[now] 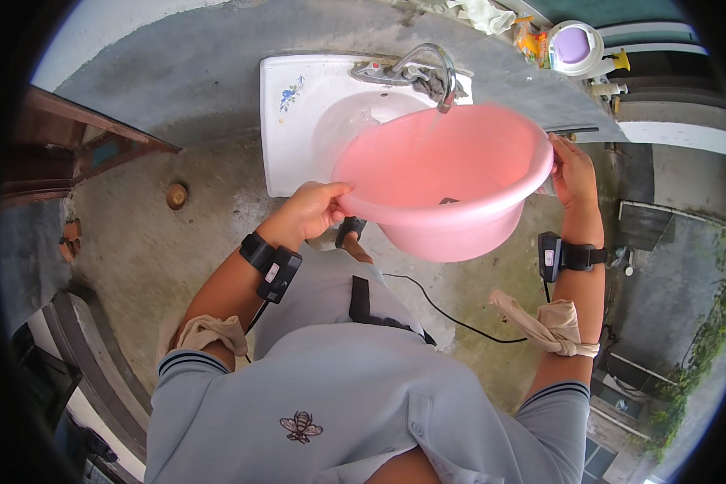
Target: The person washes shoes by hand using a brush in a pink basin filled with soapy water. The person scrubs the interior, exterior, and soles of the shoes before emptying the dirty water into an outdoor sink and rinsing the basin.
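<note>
A large pink plastic basin (454,236) is tilted at the front right of a white ceramic washbasin (278,145). My left hand (317,209) grips its rim on the left, thumb on top. On the right, my right hand (572,166) holds the opposite rim. The curved chrome faucet (444,66) reaches over the basin's far edge, and a thin stream of water (432,128) appears to fall from it into the basin. A small dark patch shows on the basin's inner near wall. The basin hides the right part of the washbasin.
A grey cloth (434,85) lies by the faucet. On the ledge at upper right stand a white tub with a purple lid (572,45) and a yellow-headed spray bottle (620,60). A round brown object (176,196) sits on the concrete floor, left. A black cable (435,307) hangs near my right arm.
</note>
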### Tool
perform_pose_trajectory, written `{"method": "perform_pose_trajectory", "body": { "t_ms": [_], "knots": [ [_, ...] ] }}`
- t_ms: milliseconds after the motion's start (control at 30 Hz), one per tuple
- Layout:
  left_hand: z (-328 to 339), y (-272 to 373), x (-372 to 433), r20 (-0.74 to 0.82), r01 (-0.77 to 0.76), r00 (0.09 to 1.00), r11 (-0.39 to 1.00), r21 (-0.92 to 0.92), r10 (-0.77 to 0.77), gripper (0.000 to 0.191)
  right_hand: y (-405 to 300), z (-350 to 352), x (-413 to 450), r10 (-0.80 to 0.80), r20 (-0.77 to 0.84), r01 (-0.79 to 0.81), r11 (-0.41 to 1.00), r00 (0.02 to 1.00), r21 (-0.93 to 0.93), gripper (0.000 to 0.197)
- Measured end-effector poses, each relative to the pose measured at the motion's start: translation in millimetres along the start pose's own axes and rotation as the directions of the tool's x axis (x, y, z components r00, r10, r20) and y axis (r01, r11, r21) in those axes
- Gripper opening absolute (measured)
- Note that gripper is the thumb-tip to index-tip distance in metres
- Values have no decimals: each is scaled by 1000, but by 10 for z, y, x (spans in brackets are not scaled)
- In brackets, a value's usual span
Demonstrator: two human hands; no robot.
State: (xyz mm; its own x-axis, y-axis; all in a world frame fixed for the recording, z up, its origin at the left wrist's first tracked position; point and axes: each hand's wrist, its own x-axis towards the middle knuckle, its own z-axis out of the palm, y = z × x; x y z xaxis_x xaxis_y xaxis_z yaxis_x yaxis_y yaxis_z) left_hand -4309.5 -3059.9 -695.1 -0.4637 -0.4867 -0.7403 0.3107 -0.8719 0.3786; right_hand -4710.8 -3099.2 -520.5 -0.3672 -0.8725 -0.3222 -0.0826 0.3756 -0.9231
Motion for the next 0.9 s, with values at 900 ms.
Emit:
{"method": "perform_pose_trajectory", "body": {
  "t_ms": [900],
  "knots": [
    [-67, -128, 57, 17, 58, 998, 995, -83, -57, 15, 401, -141, -296, 56, -53, -58, 998, 997, -25, 26]
  ]
}}
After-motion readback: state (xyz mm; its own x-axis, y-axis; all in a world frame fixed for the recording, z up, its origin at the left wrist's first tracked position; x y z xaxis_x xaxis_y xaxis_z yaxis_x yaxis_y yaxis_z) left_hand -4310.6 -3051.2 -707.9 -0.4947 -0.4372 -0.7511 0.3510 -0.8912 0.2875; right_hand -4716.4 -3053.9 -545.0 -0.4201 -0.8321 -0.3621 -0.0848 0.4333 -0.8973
